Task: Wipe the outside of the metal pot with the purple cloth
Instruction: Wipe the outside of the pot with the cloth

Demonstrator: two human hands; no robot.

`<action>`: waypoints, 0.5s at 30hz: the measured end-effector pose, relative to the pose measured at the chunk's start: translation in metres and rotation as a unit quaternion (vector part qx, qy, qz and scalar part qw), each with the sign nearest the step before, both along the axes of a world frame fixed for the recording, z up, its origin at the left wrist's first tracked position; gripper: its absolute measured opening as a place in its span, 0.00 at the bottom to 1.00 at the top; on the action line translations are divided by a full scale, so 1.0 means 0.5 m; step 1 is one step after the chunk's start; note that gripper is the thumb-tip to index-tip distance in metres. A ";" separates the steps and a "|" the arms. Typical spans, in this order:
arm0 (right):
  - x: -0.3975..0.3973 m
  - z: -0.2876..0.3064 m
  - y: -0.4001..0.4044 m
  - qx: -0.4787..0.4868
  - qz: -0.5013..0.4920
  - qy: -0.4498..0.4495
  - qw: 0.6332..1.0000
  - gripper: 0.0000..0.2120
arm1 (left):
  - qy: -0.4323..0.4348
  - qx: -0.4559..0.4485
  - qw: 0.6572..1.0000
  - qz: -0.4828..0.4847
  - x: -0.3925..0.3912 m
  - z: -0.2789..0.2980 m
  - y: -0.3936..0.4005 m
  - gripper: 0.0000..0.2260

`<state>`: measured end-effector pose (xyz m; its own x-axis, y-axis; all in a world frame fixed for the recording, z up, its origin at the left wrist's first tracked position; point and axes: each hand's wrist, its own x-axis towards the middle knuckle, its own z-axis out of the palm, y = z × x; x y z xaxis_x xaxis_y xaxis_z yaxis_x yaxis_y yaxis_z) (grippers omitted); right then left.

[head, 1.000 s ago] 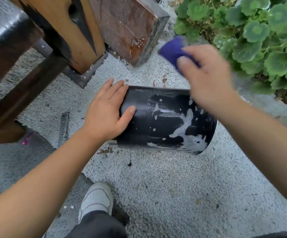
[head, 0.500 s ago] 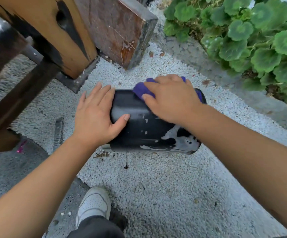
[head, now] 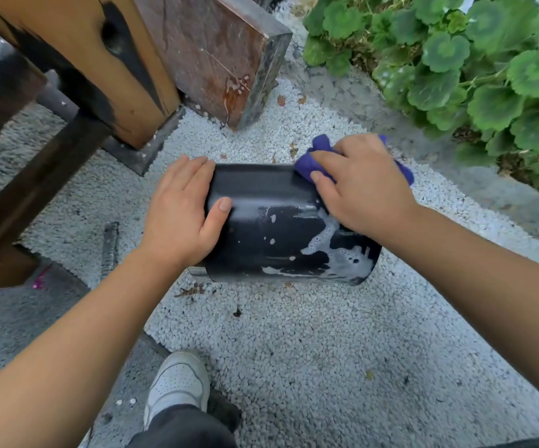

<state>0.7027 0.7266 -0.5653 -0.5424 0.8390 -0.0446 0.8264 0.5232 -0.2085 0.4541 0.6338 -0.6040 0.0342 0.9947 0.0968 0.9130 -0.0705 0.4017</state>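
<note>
A black metal pot [head: 271, 227] lies on its side on white gravel, with white soap foam on its lower right part. My left hand [head: 181, 211] lies flat on the pot's left end, thumb across its front. My right hand [head: 358, 185] presses the purple cloth [head: 316, 156] onto the pot's upper right end. Most of the cloth is hidden under my fingers; a bit shows past the hand on the right.
A wooden post [head: 106, 59] and a rusty stone block [head: 216, 50] stand behind the pot to the left. Green plants [head: 455, 59] fill the back right. My white shoe [head: 177, 383] is on the ground in front, and a dark metal bar [head: 110, 244] lies to the left.
My right hand came down from the air with the cloth onto the pot, then slid along its top toward the right end. My left hand stayed on the left end.
</note>
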 end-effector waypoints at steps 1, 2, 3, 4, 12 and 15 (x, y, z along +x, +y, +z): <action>-0.020 0.002 -0.003 -0.007 -0.001 -0.001 1.000 0.19 | -0.005 0.005 1.000 -0.001 0.001 0.001 0.003 0.35; -0.041 0.004 -0.007 -0.013 -0.002 0.000 1.000 0.19 | -0.010 0.009 1.000 -0.003 0.002 0.001 0.005 0.36; -0.066 0.007 -0.014 -0.015 0.000 0.001 1.000 0.18 | -0.014 0.016 1.000 -0.004 0.002 0.000 0.006 0.37; -0.094 0.008 -0.025 -0.014 0.004 0.003 1.000 0.18 | -0.018 0.027 0.999 -0.006 0.002 -0.001 0.007 0.38; -0.174 0.002 -0.064 0.015 0.090 0.034 0.995 0.18 | -0.039 0.035 0.999 -0.014 -0.010 -0.016 0.004 0.39; -0.094 0.005 -0.017 -0.008 0.075 0.008 0.997 0.19 | -0.027 0.038 0.999 -0.009 -0.011 -0.013 0.008 0.36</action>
<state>0.6557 0.7182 -0.5626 -0.6617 0.7483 -0.0467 0.7360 0.6366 -0.2303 0.4489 0.6376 -0.6105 0.0455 0.9838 0.1734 0.8885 -0.1192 0.4432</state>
